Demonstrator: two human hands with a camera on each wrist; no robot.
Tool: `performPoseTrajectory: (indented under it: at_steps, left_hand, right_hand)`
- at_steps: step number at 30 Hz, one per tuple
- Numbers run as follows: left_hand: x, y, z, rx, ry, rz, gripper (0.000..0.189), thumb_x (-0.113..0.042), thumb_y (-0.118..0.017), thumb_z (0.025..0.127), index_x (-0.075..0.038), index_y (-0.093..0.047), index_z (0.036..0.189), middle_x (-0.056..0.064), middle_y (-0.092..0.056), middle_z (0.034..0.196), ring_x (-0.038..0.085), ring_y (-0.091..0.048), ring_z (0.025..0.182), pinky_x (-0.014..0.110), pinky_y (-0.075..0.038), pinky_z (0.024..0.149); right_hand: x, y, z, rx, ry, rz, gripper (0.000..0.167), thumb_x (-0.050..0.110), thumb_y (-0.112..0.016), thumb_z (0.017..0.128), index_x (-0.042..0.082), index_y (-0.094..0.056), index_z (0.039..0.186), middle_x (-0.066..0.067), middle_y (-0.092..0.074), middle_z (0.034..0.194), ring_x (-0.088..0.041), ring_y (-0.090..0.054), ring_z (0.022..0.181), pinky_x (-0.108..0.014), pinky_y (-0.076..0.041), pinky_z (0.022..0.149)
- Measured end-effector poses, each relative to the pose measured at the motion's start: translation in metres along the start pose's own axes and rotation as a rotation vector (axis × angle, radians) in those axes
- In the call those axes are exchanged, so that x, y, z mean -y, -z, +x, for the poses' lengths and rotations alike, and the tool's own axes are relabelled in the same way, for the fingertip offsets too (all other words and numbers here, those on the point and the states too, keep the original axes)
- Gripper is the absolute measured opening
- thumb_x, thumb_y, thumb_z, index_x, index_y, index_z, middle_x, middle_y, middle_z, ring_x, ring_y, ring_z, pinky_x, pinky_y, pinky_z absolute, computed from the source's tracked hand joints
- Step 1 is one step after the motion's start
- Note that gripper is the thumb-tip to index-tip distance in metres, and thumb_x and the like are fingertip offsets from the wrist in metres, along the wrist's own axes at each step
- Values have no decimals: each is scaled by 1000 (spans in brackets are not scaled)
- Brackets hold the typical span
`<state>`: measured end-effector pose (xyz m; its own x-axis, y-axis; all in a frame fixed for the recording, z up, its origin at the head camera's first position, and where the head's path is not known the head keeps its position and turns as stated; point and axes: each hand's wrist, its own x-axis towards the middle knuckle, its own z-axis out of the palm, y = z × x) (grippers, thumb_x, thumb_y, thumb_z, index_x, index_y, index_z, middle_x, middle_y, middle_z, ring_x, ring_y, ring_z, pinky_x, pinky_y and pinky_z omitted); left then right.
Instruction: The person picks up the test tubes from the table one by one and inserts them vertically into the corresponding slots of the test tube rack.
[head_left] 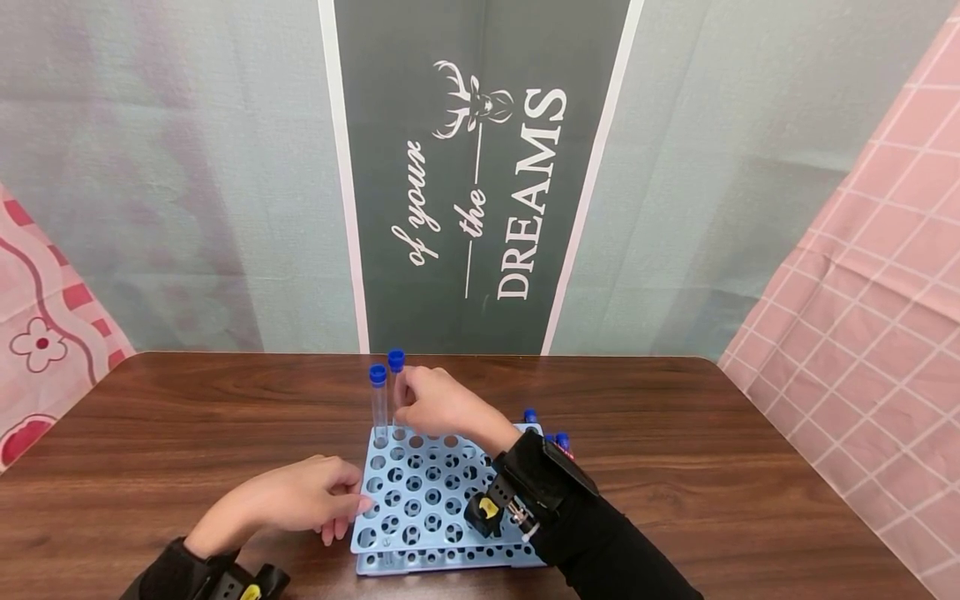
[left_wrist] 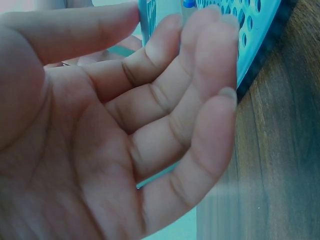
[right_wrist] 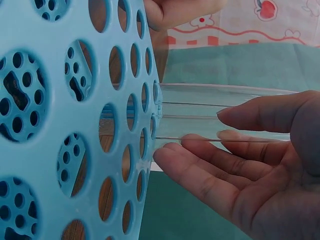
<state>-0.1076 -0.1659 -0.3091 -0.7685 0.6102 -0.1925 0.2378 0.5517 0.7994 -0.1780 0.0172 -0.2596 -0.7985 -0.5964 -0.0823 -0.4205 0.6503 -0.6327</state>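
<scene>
A light-blue test tube rack (head_left: 423, 521) stands on the table, its top plate full of round holes. Two clear test tubes with blue caps stand upright in its far left corner: a left test tube (head_left: 380, 404) and, beside it, a right test tube (head_left: 396, 362). My right hand (head_left: 438, 400) has thumb and fingers round the right tube, below its cap. In the right wrist view, clear tube walls (right_wrist: 200, 95) run between thumb and fingers. At the rack's left edge, my left hand (head_left: 311, 496) pinches the top plate, thumb above and curled fingers below.
Several blue caps (head_left: 530, 415) show beyond the rack's right side, partly hidden by my right forearm. The brown wooden table (head_left: 675, 467) ends at a grey-green curtain (head_left: 285, 292). Pink cloth (head_left: 862, 333) hangs at the right.
</scene>
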Motion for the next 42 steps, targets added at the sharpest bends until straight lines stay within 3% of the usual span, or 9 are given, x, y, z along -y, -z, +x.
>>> performPoseTrajectory:
  at_steps: [11,42]
  left_hand:
    - [0,0,-1,-2,0,-7,27,-21,-56,91,-8,-54,67,-4,-54,57,10,-54,48,22,-41,45]
    - [-1,0,-1,-3,13,-18,28,-22,-56,91,-7,-54,67,-3,-54,56,12,-53,48,21,-40,44]
  right_hand:
    - [-2,-2,1,-3,17,-37,11,4,-61,84,9,-52,82,-2,-53,69,-13,-52,59,-22,-42,53]
    - [-5,-5,0,-1,3,-20,9,4,-60,85,8,-52,84,-2,-52,67,-13,-52,56,-22,-41,48]
